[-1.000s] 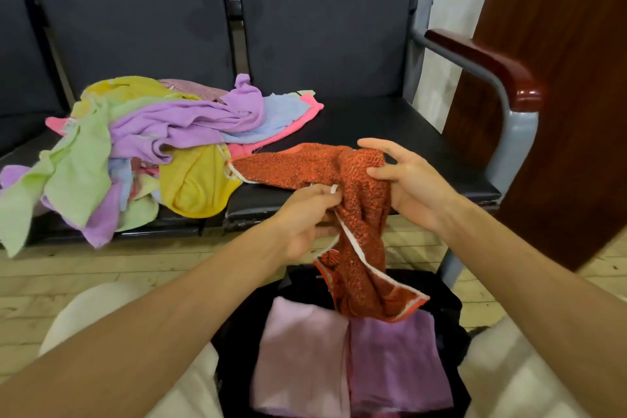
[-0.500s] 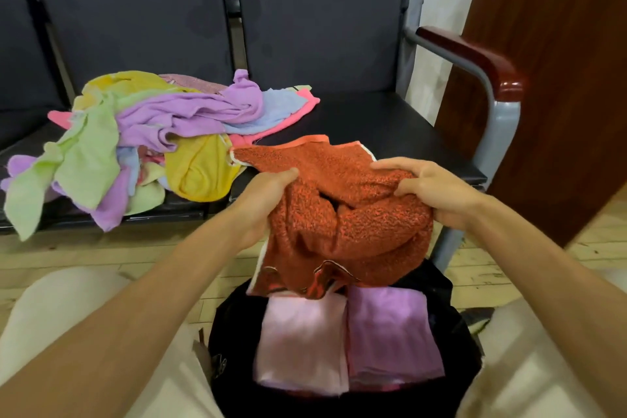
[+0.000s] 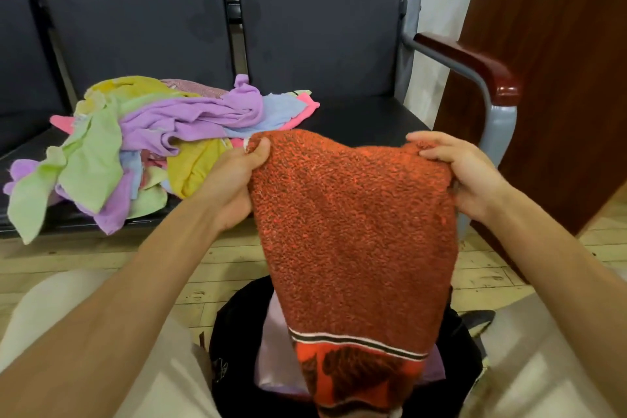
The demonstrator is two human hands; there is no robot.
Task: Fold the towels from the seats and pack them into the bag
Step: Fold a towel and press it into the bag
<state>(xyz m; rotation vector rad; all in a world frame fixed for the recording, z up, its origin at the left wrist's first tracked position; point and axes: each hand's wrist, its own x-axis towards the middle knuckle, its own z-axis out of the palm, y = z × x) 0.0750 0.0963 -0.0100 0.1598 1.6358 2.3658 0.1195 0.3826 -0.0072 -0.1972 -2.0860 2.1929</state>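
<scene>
Person's got the orange towel (image 3: pixel 353 231) held up by its top corners, L hand (image 3: pixel 234 180) pinching one, R hand (image 3: pixel 464 176) gripping the other, both w/ fingers curled on the cloth. Towel hangs spread out, lower end w/ the striped border dangling right over the open black bag (image 3: pixel 234 343) on the floor btwn the knees. Bag has pale purple folded towels (image 3: pixel 274 360) inside. Looks like the fold step for this one: spread, not yet doubled. Next prob needs bringing corners together, halving it neat, then tucking it in beside the others. Big pile (image 3: pixel 142 142) of unfolded towels waits on the seat (image 3: pixel 366 119), so plenty left.
</scene>
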